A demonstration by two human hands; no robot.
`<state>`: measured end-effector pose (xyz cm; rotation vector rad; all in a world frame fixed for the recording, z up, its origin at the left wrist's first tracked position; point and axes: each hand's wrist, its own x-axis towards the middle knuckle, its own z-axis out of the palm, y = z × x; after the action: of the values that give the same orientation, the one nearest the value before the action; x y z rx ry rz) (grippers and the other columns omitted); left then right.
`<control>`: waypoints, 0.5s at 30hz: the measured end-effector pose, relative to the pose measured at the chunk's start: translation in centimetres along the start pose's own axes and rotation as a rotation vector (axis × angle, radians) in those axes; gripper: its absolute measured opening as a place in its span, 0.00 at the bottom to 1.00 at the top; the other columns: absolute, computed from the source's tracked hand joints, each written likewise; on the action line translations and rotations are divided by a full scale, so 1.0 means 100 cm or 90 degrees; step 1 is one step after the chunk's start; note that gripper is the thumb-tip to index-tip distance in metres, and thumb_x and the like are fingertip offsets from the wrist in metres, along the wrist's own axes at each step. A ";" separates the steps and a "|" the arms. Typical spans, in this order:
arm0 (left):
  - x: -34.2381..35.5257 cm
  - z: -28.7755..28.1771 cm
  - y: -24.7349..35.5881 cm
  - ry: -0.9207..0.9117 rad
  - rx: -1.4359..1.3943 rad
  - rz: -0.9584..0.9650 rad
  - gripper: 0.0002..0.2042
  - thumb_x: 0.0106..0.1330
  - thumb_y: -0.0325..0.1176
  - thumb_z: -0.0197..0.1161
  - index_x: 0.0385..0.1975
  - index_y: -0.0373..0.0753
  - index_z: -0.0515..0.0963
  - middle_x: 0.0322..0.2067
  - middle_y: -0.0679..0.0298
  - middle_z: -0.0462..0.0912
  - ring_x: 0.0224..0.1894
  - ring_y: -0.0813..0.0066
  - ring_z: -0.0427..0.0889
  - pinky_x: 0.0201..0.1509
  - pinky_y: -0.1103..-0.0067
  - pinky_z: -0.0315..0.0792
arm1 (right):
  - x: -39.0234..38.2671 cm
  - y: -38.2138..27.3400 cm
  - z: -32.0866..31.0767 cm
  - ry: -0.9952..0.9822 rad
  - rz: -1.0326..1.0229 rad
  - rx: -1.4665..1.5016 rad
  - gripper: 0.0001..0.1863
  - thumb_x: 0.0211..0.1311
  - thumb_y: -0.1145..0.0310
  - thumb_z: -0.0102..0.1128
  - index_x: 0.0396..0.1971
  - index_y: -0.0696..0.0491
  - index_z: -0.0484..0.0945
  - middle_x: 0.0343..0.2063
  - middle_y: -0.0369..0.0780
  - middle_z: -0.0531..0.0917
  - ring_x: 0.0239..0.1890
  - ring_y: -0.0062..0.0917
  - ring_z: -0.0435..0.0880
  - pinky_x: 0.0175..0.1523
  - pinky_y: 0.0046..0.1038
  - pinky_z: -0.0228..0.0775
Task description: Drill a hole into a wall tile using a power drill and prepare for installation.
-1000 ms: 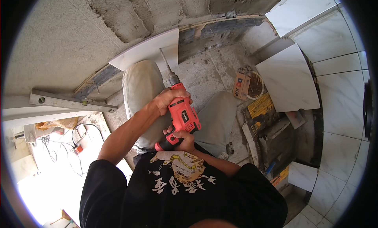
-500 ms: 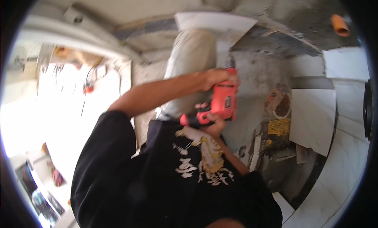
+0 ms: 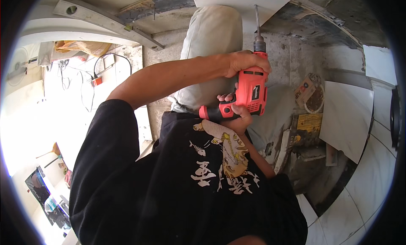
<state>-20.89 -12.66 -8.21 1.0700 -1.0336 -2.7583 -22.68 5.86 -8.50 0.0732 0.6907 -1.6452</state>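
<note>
one red power drill [image 3: 253, 92] gripped two-handed, held over the lap just ahead of the black t-shirt [image 3: 169, 173], chuck [image 3: 259, 45] facing away from the body, handle [image 3: 213, 114] out to the left; left hand [image 3: 248, 64] curled closed over the front of the housing, right behind the chuck, partly hidden round the far side; right hand [image 3: 237, 120] closed round the handle, thumb lying along the near side, fingertips [image 3: 227, 97] showing past the other edge; long grey bit [image 3: 257, 20] fitted in the chuck, aimed toward a white tile [image 3: 241, 0] at the top, tip overlapping it in view, cannot tell if touching; bent knee in pale trousers [image 3: 211, 37] left of the drill, overlapping the same tile; over to the right, small printed box [image 3: 305, 89] beside a round white tub [image 3: 313, 112], brown inside; yellow-labelled package [image 3: 308, 122] just below both; larger marbled tile [image 3: 347, 118] right of those, near a tiled surface [image 3: 338, 202] along the rim; upper left, long metal level [image 3: 99, 20] set slantwise, well apart from both hands; farther left, in the glare, small orange block [image 3: 97, 81], details too washed out to read
</note>
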 end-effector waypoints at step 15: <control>0.000 0.000 0.002 0.023 0.007 -0.004 0.16 0.54 0.40 0.74 0.35 0.35 0.81 0.34 0.57 0.87 0.35 0.70 0.86 0.43 0.74 0.81 | 0.002 0.002 -0.007 -0.004 -0.005 -0.021 0.37 0.46 0.71 0.55 0.63 0.60 0.65 0.37 0.44 0.79 0.44 0.37 0.79 0.63 0.44 0.66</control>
<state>-20.97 -12.81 -8.06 1.1209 -1.0439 -2.7312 -22.75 6.01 -9.23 0.0413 0.7137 -1.6403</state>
